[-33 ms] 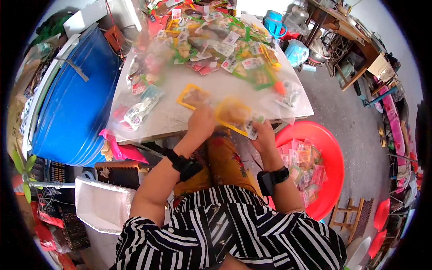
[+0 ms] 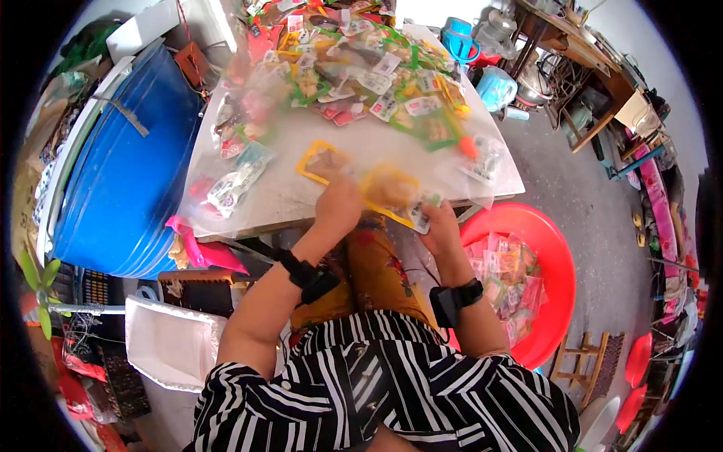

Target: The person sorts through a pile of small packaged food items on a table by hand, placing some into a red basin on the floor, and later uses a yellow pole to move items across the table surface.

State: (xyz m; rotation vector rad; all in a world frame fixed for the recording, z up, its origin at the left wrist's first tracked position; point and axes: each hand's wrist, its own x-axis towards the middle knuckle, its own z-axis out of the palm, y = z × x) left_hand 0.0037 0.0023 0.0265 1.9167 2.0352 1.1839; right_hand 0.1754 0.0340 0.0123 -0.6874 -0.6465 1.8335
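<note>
Between the thumb and fingers of my right hand [image 2: 442, 228] is the lower right corner of a clear, yellow-edged food packet [image 2: 390, 190]. Brownish food shows inside it, and a white label lies near my thumb. My left hand [image 2: 339, 205] is closed at the near corner of a smaller-looking yellow-edged packet [image 2: 324, 161], just left of the first one. Its fingertips are hazy and partly hidden. Both packets are over the near part of a pale-topped table [image 2: 294, 203]. Beyond them rises a heap of mixed sealed food packets [image 2: 361, 83] with green, red and yellow edges.
A red tub [image 2: 559, 279] holding several packets [image 2: 508, 282] stands low at my right. A big blue barrel [image 2: 120, 173] crowds the table's left side. A white foam box [image 2: 169, 339] sits at lower left. Pink plastic [image 2: 215, 255] hangs off the table's near left corner.
</note>
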